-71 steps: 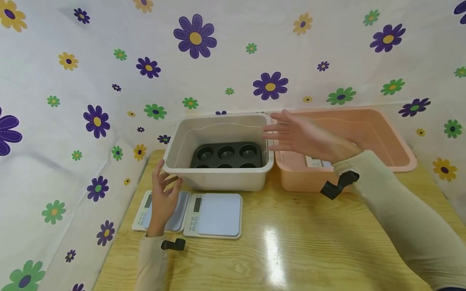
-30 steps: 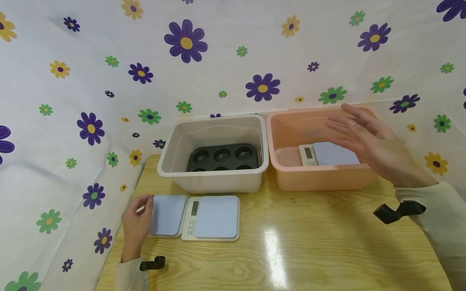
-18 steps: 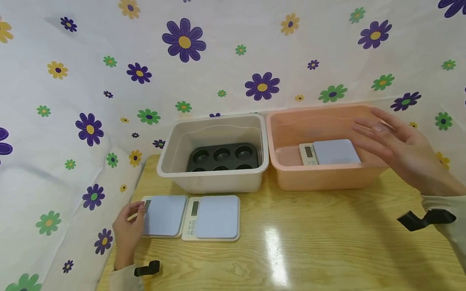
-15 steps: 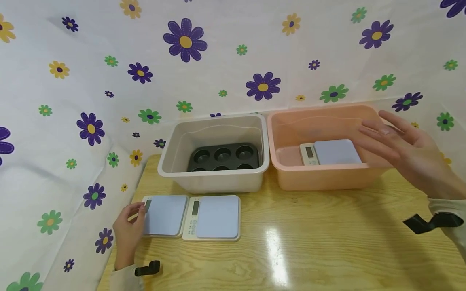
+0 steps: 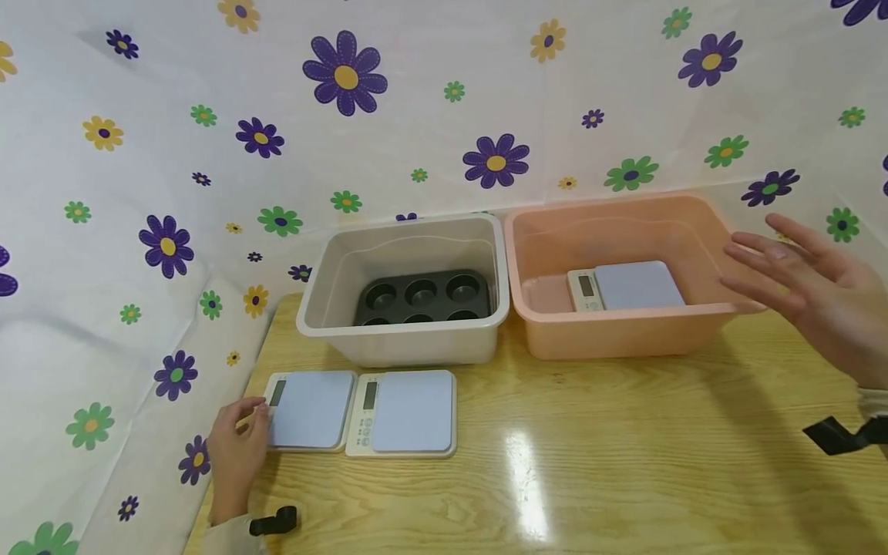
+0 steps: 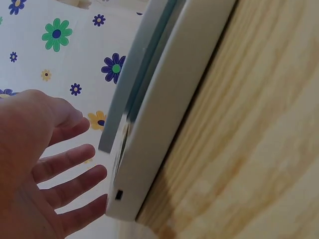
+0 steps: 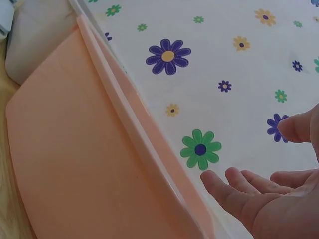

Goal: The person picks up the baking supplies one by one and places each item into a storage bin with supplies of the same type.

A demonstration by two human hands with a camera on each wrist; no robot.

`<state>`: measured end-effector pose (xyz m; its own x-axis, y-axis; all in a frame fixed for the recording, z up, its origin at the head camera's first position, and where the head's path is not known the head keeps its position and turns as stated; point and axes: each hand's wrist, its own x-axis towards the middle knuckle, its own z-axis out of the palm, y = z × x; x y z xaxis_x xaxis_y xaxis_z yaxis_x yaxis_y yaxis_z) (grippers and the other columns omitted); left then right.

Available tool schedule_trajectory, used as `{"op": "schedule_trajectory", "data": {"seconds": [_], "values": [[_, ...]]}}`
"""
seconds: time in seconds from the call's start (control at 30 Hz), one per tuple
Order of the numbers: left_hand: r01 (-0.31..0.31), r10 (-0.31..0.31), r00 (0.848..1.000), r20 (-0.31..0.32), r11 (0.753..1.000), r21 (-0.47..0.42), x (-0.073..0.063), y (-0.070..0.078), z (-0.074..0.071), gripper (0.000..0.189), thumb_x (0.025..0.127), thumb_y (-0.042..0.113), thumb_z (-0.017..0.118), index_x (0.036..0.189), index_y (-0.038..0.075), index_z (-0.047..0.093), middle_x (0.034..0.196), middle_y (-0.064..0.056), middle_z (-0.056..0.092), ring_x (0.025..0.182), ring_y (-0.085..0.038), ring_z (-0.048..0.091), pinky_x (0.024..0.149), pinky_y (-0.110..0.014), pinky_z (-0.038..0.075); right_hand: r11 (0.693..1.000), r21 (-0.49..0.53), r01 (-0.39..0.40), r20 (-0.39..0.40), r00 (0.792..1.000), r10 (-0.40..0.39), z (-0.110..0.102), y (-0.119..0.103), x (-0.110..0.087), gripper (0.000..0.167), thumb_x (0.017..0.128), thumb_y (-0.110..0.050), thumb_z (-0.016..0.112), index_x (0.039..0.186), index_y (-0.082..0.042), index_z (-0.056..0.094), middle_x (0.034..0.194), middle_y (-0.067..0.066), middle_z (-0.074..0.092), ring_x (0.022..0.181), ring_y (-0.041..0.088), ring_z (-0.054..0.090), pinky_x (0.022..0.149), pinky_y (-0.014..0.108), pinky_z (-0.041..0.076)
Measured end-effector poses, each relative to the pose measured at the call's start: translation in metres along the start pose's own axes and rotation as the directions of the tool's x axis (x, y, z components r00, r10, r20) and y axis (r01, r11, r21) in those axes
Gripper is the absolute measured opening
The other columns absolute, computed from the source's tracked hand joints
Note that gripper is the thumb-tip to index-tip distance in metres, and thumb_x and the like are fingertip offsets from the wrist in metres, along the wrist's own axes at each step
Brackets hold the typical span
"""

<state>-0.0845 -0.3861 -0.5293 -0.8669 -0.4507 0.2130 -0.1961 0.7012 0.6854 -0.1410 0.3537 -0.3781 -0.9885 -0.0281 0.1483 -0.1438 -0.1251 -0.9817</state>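
Two hands in view, both released. Right hand (image 5: 825, 301) raised at the right end of the pink bin (image 5: 624, 339), fingers parted, holding nothing; in the right wrist view, apart from the rim. Left hand (image 5: 237, 451) lower, at the left end of the left scale (image 5: 312, 410), fingers loosely bent, grasping nothing; touching that scale's edge or just beside it, impossible to tell. Behind everything, white flowered cloth (image 5: 416, 46). Below, one wooden table (image 5: 610, 447). Toward the back, two bins side by side: pink on the right, grey-white bin (image 5: 416, 347) on the left. Inside the grey-white one, one dark muffin tin (image 5: 421, 306), six cups showing in two rows of three, front row partly hidden. Three scales in all: two flat on the table before the grey-white bin, left scale and right scale (image 5: 412, 412), side by side; third scale (image 5: 640, 285) lying inside the pink bin. At the wrists, two black devices (image 5: 274, 522). Three small displays (image 5: 371, 396), one per scale. On the left scale's end, one tiny dark port (image 6: 118, 194)
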Motion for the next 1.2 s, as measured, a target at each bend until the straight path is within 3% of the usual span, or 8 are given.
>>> {"op": "schedule_trajectory", "data": {"seconds": [0.1,0.17,0.37,0.47,0.7,0.9,1.0,1.2], "values": [[0.025,-0.026,1.000,0.012,0.999,0.025,-0.001,-0.005,-0.002,0.028,0.111,0.022,0.061,0.127,0.002,0.074,0.137,-0.021,0.066,0.127,-0.039,0.064,0.104,-0.046,0.055,0.998,-0.055,-0.013,-0.039,0.999,0.011,-0.005,0.001,-0.002,0.064,0.118,-0.015,0.044,0.176,-0.024,0.018,0.164,-0.004,0.049,0.119,-0.009,0.067,0.083,0.011,0.060],[0.044,-0.045,0.999,0.023,0.998,0.038,-0.001,-0.009,-0.002,0.029,0.111,0.023,0.061,0.128,0.003,0.073,0.142,-0.022,0.063,0.129,-0.040,0.064,0.107,-0.048,0.056,0.996,-0.082,-0.021,-0.069,0.997,0.015,-0.009,0.003,-0.003,0.064,0.118,-0.017,0.045,0.176,-0.026,0.018,0.170,-0.002,0.045,0.118,-0.010,0.066,0.082,0.010,0.059],[0.073,-0.076,0.995,0.060,0.996,0.040,-0.003,-0.017,-0.004,0.036,0.112,0.027,0.058,0.133,0.000,0.070,0.156,-0.027,0.050,0.137,-0.049,0.056,0.112,-0.061,0.051,0.997,0.025,0.070,-0.098,0.993,-0.067,-0.023,0.010,-0.009,0.057,0.117,-0.007,0.045,0.171,-0.020,0.033,0.143,-0.012,0.062,0.116,-0.004,0.069,0.079,0.014,0.061],[0.067,-0.069,0.995,0.068,0.997,0.038,-0.005,-0.021,-0.004,0.036,0.111,0.024,0.059,0.134,-0.003,0.068,0.155,-0.031,0.048,0.136,-0.053,0.055,0.112,-0.069,0.048,0.995,0.044,0.092,-0.087,0.992,-0.088,-0.031,0.018,-0.013,0.055,0.117,-0.006,0.044,0.170,-0.018,0.036,0.143,-0.012,0.062,0.118,-0.004,0.069,0.081,0.013,0.060],[-0.021,0.018,0.999,0.051,0.998,0.062,-0.006,-0.024,-0.004,0.028,0.109,0.016,0.063,0.126,-0.004,0.072,0.143,-0.032,0.056,0.124,-0.052,0.061,0.106,-0.068,0.046,0.987,0.064,0.149,-0.126,0.982,-0.140,-0.039,0.035,-0.029,0.049,0.117,-0.005,0.043,0.164,-0.016,0.048,0.143,-0.012,0.065,0.121,-0.004,0.068,0.088,0.008,0.057],[0.024,-0.032,0.997,0.070,0.993,0.113,-0.007,-0.023,-0.005,0.037,0.113,0.027,0.058,0.131,-0.002,0.070,0.134,-0.029,0.063,0.121,-0.045,0.060,0.099,-0.055,0.049,0.992,-0.027,0.122,-0.189,0.974,-0.124,-0.055,0.056,-0.034,0.049,0.117,-0.012,0.046,0.166,-0.017,0.046,0.143,-0.015,0.062,0.123,-0.005,0.062,0.088,0.004,0.053],[0.048,-0.058,0.995,0.079,0.990,0.130,-0.007,-0.023,-0.004,0.043,0.115,0.033,0.055,0.136,-0.002,0.068,0.132,-0.028,0.066,0.119,-0.042,0.060,0.096,-0.046,0.047,0.992,-0.006,0.124,-0.193,0.973,-0.123,-0.063,0.072,-0.035,0.050,0.117,-0.011,0.045,0.168,-0.014,0.044,0.143,-0.012,0.060,0.122,-0.004,0.062,0.086,0.007,0.055],[0.058,-0.069,0.994,0.091,0.992,0.113,-0.008,-0.022,-0.004,0.045,0.116,0.033,0.054,0.138,-0.004,0.066,0.135,-0.030,0.065,0.123,-0.046,0.060,0.101,-0.054,0.048,0.988,0.082,0.131,-0.139,0.983,-0.118,-0.058,0.082,-0.038,0.056,0.115,0.003,0.041,0.169,-0.011,0.041,0.145,-0.008,0.061,0.122,-0.002,0.067,0.084,0.013,0.061]]}}
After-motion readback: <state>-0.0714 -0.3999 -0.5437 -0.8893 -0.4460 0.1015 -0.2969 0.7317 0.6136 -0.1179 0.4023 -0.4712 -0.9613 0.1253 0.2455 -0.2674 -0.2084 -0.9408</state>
